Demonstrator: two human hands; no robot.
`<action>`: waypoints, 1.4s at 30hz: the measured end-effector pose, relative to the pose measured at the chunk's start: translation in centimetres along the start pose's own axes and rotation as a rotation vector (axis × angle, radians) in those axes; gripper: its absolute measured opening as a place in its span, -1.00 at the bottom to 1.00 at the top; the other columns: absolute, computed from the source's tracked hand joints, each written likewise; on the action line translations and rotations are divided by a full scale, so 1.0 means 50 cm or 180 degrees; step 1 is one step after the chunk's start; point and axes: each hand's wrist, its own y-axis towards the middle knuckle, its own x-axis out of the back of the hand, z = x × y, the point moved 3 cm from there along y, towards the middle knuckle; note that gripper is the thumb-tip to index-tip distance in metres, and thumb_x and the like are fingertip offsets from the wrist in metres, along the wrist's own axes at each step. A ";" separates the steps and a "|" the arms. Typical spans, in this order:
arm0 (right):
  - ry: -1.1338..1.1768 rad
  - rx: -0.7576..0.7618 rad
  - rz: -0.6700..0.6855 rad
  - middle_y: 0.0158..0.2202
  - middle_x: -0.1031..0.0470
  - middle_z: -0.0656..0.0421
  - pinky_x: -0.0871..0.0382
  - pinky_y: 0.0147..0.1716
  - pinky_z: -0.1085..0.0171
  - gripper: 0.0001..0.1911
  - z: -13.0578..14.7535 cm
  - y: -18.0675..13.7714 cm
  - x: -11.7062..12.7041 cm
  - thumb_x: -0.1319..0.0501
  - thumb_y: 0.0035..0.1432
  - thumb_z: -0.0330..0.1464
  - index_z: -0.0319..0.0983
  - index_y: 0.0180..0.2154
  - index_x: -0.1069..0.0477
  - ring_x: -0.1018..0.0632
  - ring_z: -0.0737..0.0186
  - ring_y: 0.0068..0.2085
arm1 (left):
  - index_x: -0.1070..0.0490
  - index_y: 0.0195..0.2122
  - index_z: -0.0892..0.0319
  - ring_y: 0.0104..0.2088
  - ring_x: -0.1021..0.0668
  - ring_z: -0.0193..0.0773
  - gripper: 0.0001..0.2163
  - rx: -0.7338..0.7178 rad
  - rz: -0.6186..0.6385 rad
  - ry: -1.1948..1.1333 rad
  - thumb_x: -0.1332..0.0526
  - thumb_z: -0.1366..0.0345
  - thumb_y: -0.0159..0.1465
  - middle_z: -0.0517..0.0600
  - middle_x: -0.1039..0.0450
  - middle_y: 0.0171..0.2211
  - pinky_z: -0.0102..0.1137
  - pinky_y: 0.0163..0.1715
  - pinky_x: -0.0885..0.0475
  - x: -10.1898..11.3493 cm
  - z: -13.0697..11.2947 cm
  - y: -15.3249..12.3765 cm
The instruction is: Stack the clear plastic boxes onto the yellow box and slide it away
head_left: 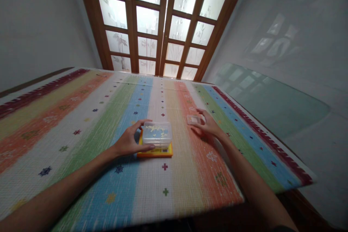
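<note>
- Our two bare forearms come into view from the lower edge, closest to us, and stretch forward over the surface (81, 116), which is covered by a cloth of long coloured stripes with small star and cross marks.
- Our left hand (129, 142) rests against the left side of a clear plastic box (157, 134); the thumb lies along the near lower edge and the fingers curl round the far corner, so the grip is a loose, wide hold on the box's side.
- Inside the clear plastic box we see small pale pieces; what they are is too blurred to tell.
- Beneath it lies a flat orange-and-yellow tray (154, 152), its rim showing at the front and left of the box.
- Our right hand (208, 125) lies just to the right, apart from the box, with its fingertips pinched narrowly on a small clear lid (193, 119) held low over the orange stripe.
- Beyond the surface stands a wooden door (163, 25) with frosted glass panes, and pale walls rise on both sides.
</note>
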 end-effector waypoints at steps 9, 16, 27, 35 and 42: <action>0.0285 -0.0052 0.0158 0.05 -0.52 -0.06 -0.51 -0.05 0.02 -0.41 0.023 -0.004 -0.018 -0.38 0.05 -0.04 -0.17 0.04 -0.38 -0.59 -0.01 -0.03 | -0.41 0.01 0.18 -0.14 -0.57 -0.09 -0.43 0.0089 0.0060 -0.0002 -0.45 0.04 0.02 0.04 -0.54 -0.13 -0.21 -0.05 -0.46 -0.002 0.009 0.004; 0.0704 0.0577 -0.0181 -0.07 -0.55 0.05 -0.48 -0.01 0.00 -0.39 0.216 -0.008 -0.027 -0.43 0.05 -0.04 -0.14 0.05 -0.35 -0.59 0.03 -0.06 | -0.41 -0.02 0.16 -0.16 -0.56 -0.11 -0.47 0.0091 0.0089 -0.0018 -0.44 0.05 0.04 0.02 -0.53 -0.16 -0.21 -0.06 -0.47 -0.001 0.004 0.004; 0.0745 0.1353 0.0235 -0.06 -0.52 0.06 -0.46 0.01 0.03 -0.40 0.376 -0.035 -0.077 -0.43 0.11 -0.10 -0.14 0.10 -0.32 -0.56 0.04 -0.05 | -0.42 -0.06 0.16 -0.19 -0.56 -0.13 -0.52 0.0027 0.0102 -0.0070 -0.42 0.02 0.07 0.00 -0.54 -0.18 -0.26 -0.11 -0.49 -0.004 0.004 0.005; 0.0727 0.1247 0.0379 -0.03 -0.50 0.05 -0.46 0.03 0.00 -0.39 0.364 -0.041 -0.092 -0.43 0.12 -0.15 -0.13 0.12 -0.29 -0.55 0.03 -0.01 | -0.41 -0.06 0.18 -0.19 -0.55 -0.12 -0.51 -0.0042 0.0096 -0.0062 -0.42 0.03 0.07 0.00 -0.53 -0.18 -0.27 -0.12 -0.47 -0.003 0.002 0.006; 0.0845 0.1224 0.0520 0.08 -0.42 -0.01 -0.40 0.11 -0.09 -0.17 0.352 -0.039 -0.089 -0.46 0.05 -0.09 -0.11 0.24 -0.17 -0.50 -0.02 0.07 | -0.37 0.02 0.16 -0.10 -0.55 -0.04 -0.42 0.0064 0.0164 -0.0091 -0.44 0.02 0.04 0.05 -0.52 -0.09 -0.17 -0.04 -0.47 -0.003 0.001 0.004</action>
